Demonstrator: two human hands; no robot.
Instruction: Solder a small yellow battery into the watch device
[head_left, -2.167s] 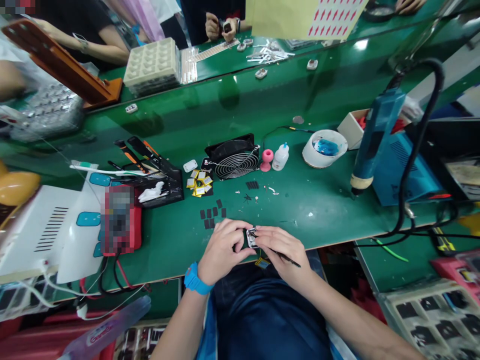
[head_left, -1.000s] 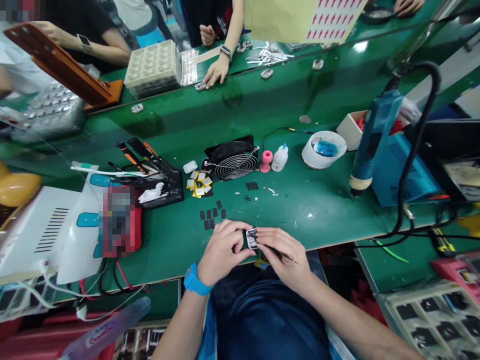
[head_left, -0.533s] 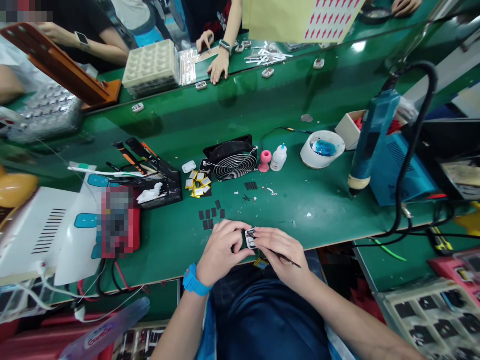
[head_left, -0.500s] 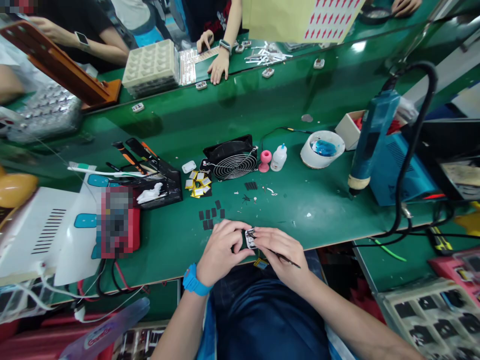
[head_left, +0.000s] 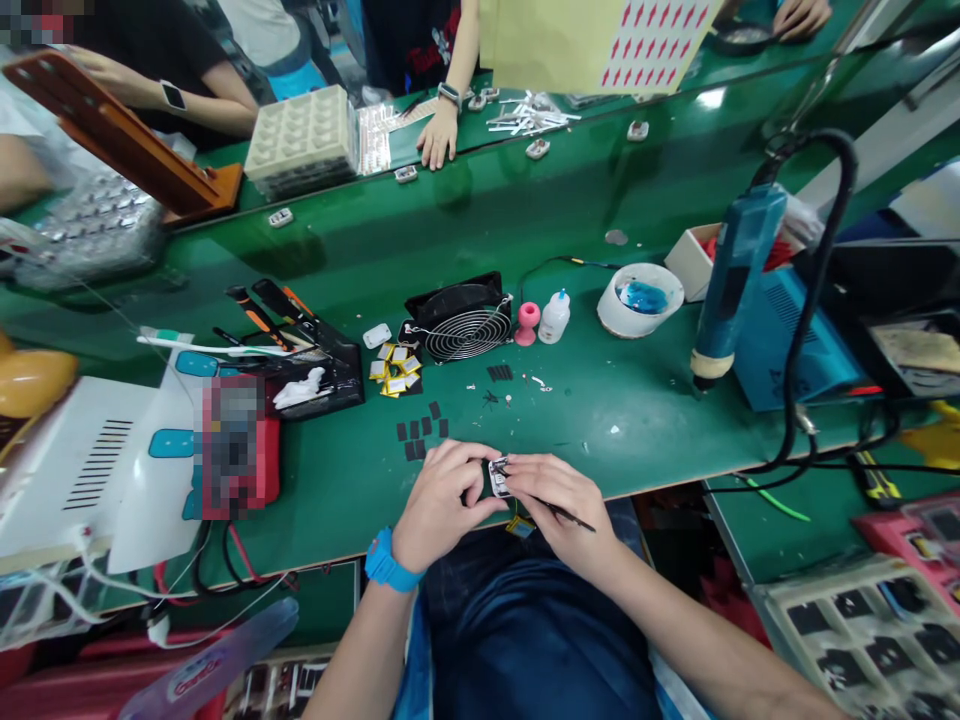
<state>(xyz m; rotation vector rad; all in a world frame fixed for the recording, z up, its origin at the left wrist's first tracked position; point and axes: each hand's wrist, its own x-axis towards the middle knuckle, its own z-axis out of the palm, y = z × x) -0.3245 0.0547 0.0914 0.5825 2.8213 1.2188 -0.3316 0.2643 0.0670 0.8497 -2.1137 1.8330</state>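
Note:
Between my hands at the bench's near edge is a small white device housing with parts inside it. My left hand is closed on the housing's left side, thumb and forefinger around it. My right hand grips thin black tweezers, whose tips reach into the housing; its fingertips lie at the housing's right side. A small yellow-edged battery hangs on wires below the housing. Several black foam pads lie beyond my left hand, and more batteries are piled farther back.
A fan, a pink holder, a white bottle and a white bowl stand along the back. On the right hangs a blue electric screwdriver. A red meter and a tool holder stand left. A co-worker's hand rests beyond.
My hands keep nearly the same pose on the housing and tweezers. Across the bench, one of the co-worker's two hands has drawn back out of sight.

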